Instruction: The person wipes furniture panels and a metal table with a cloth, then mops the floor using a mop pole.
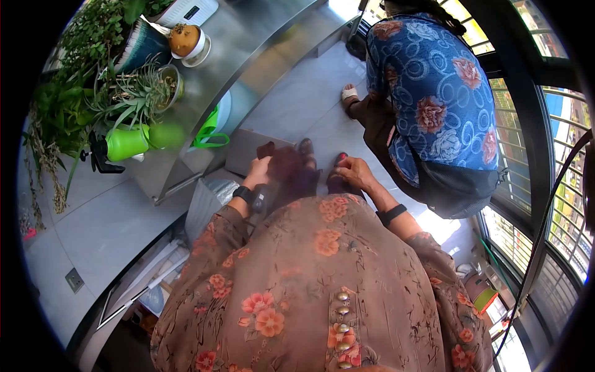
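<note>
Cloth (286,168), dark maroon and smeared by blur on my feed, is what I take to be the thing in hand; it lies in front of the wearer's body, just right of the left hand (258,171) and above the lap. From where I sit, I judge the step to be the handling of this cloth, with the left hand doing the holding. As I read it, the next move calls for a steady grip on the near edge and slack enough to control the loose part, since the blur hides its outline from me.

The left hand is narrow, its fingers curled in, and looks closed on the cloth's edge; a black watch (243,193) sits on that wrist. The right hand (354,173) is held over the other leg, near the shoe (341,159) in my view, fingers drawn together with the tips close to one another. I cannot tell whether anything thin is pinched there, nor whether the fingertips touch the trousers. A black wristband (392,214) circles that wrist.

Beyond the left hand I make out a cardboard box (245,149) on the floor and a green spray bottle (127,143) beside the metal table (238,46). To the right, a person in a blue floral shirt (427,93) is bent low, well apart from the cloth
</note>
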Motion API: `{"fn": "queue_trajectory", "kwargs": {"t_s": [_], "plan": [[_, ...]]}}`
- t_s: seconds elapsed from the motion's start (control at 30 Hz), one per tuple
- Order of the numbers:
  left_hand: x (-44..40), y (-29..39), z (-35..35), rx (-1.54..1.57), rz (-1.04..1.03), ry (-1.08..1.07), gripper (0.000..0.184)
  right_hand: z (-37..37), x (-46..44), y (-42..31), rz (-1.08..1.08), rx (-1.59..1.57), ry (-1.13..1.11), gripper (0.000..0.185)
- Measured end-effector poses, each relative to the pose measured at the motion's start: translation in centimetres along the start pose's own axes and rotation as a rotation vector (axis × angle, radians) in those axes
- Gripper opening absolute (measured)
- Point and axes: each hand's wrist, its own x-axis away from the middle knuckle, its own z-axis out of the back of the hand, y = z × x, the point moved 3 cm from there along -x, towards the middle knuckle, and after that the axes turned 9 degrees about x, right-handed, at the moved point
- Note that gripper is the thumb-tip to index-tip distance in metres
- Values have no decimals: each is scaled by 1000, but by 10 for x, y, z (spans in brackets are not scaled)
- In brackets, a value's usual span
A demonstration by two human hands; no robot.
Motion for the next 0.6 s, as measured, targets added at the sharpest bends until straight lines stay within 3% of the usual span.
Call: {"fn": "queue_trajectory", "kwargs": {"t_s": [0.1, 0.13, 0.37, 0.6], "plan": [[-4, 16, -6, 45, -30, 7, 25, 0, -1, -10, 4, 12, -8, 30], [1, 23, -15, 109, -62, 2, 19, 0, -2, -12, -5, 27, -24, 30], [-9, 55, -35, 141, -167, -55, 25, -1, -8, -9, 29, 86, 10, 33], [1, 54, -39, 102, -59, 33, 19, 5, -10, -5, -35, 87, -28, 35]]}}
